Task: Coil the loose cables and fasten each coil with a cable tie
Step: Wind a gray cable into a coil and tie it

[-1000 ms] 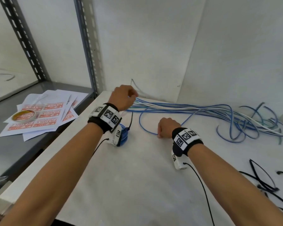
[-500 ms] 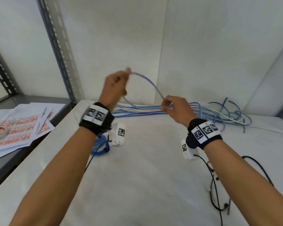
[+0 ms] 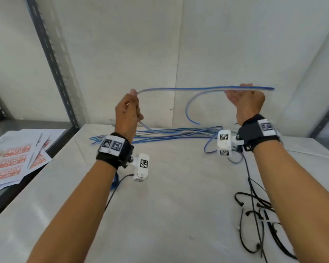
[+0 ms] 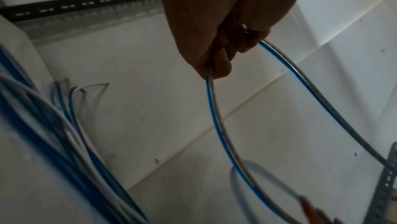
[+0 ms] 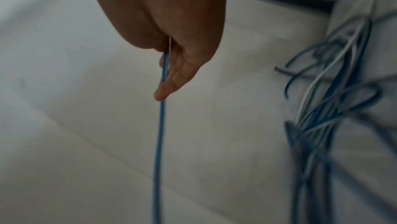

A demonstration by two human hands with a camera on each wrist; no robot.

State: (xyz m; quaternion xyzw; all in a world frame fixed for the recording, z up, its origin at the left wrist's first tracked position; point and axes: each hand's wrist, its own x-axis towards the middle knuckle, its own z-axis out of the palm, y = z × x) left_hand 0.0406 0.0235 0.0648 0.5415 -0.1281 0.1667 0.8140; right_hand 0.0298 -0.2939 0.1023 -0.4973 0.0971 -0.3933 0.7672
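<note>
A thin blue-and-white cable (image 3: 188, 89) is stretched level between my two raised hands above the white table (image 3: 169, 215). My left hand (image 3: 128, 109) grips it in curled fingers; in the left wrist view the cable (image 4: 217, 120) leaves both sides of that hand (image 4: 221, 44) as a hanging loop. My right hand (image 3: 245, 99) pinches the cable farther right, its end poking out past the hand. The right wrist view shows the cable (image 5: 159, 142) running down from the right hand (image 5: 171, 68). Loose blue and white cables (image 3: 169, 133) lie along the table's back. Black cable ties (image 3: 254, 215) lie at the right.
A small blue coil (image 3: 115, 181) lies under my left forearm. Sheets with orange labels (image 3: 13, 164) lie on the grey shelf to the left. A slotted metal upright (image 3: 51, 59) stands at back left. White walls close the back and right.
Both hands rose from the table and moved apart. The right hand went up and right, drawing the blue cable out straight between them.
</note>
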